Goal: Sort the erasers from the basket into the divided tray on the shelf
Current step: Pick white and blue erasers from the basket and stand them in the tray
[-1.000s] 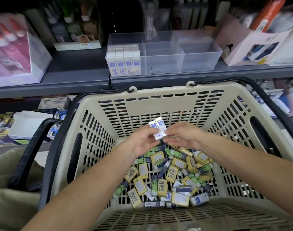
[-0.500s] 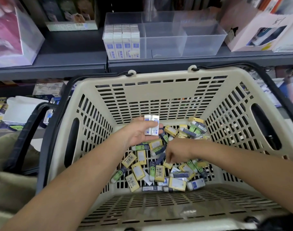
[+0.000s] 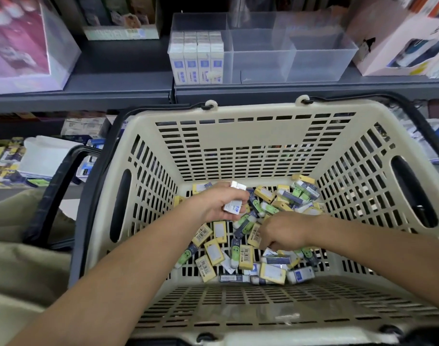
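A beige slotted basket (image 3: 251, 136) holds a heap of small erasers (image 3: 241, 253) in yellow, green and white-blue sleeves. My left hand (image 3: 218, 203) grips a small stack of white-blue erasers (image 3: 234, 199) just above the heap. My right hand (image 3: 283, 233) reaches down into the pile with fingers curled; what its fingertips hold is hidden. On the grey shelf above stands the clear divided tray (image 3: 320, 58). Its left compartment is filled with upright white-blue erasers (image 3: 197, 58); the middle and right compartments look bare.
Black basket handles (image 3: 63, 186) hang down at both sides. A pink-white box (image 3: 21, 46) stands left on the shelf and a pale carton (image 3: 398, 43) right of the tray. A lower shelf (image 3: 36, 156) at left carries stationery packs.
My right hand left the stack and dropped into the heap, then dug further toward the front. My left hand kept the white-blue erasers and sank lower. The view tilted down.
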